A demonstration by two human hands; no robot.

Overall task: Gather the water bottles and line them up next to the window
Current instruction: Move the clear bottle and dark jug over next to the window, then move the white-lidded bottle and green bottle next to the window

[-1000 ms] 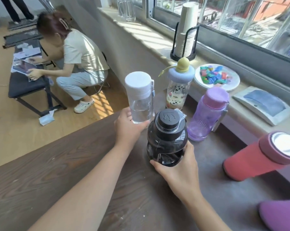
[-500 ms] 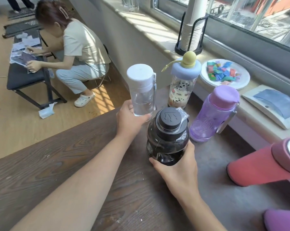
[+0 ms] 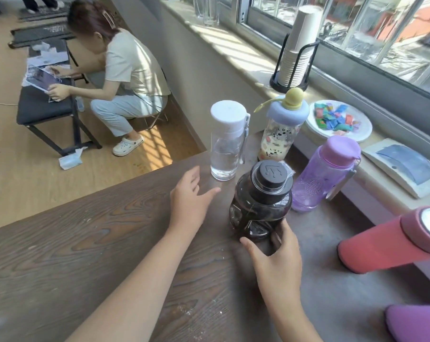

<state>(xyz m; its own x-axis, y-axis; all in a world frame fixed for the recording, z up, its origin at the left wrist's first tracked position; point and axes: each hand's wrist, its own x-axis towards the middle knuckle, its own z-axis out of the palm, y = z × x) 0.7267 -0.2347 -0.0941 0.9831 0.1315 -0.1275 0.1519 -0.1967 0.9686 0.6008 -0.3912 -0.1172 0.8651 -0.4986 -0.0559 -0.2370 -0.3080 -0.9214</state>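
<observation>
A clear bottle with a white cap (image 3: 227, 144) stands upright on the dark wooden table (image 3: 85, 243). My left hand (image 3: 189, 203) hovers just in front of it, fingers apart, touching nothing. My right hand (image 3: 275, 260) wraps the base of a dark round bottle with a black cap (image 3: 260, 201). Behind stand a cow-print bottle with a blue and yellow top (image 3: 280, 127) and a purple bottle (image 3: 325, 174). A red bottle (image 3: 391, 240) and part of another purple object (image 3: 416, 322) sit at the right.
The window sill (image 3: 233, 53) holds a stack of paper cups in a black holder (image 3: 297, 53), a plate of coloured scraps (image 3: 339, 119) and a flat white and grey device (image 3: 404, 166). A person (image 3: 120, 70) crouches by a black bench (image 3: 43, 104) on the floor.
My left hand has let go of the white-capped bottle, which now stands on the table, and has drawn back a little. My right hand stays on the dark bottle.
</observation>
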